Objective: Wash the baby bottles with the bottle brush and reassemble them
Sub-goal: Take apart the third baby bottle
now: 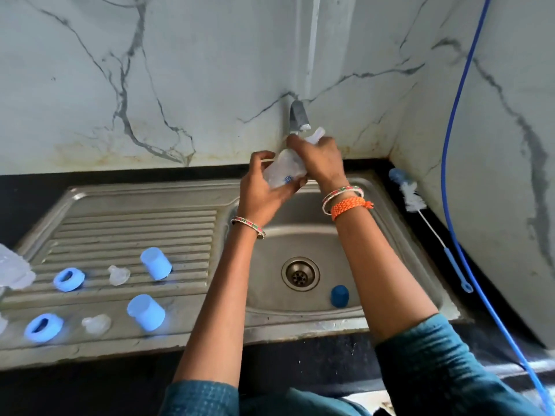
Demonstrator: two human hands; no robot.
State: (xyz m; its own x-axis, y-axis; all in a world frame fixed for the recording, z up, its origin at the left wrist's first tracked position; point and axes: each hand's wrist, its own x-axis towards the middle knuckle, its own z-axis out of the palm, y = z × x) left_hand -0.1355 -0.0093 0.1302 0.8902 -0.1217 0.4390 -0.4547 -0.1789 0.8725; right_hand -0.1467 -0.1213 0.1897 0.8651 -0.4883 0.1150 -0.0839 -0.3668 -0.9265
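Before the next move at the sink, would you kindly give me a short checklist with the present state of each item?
1. Bottle held: ok, the left hand wraps its body under the tap.
2. Right hand on the bottle's top end: ok; what it grips there, cannot tell.
3. Water running: cannot tell, no stream shows.
4. Brush in reach: ok, it lies on the counter to the right of the sink, untouched.
5. Basin clear: not ok, a dark blue cap sits near the drain.
6. Other parts ready: ok, two light blue caps, two rings and two teats lie on the drainboard.
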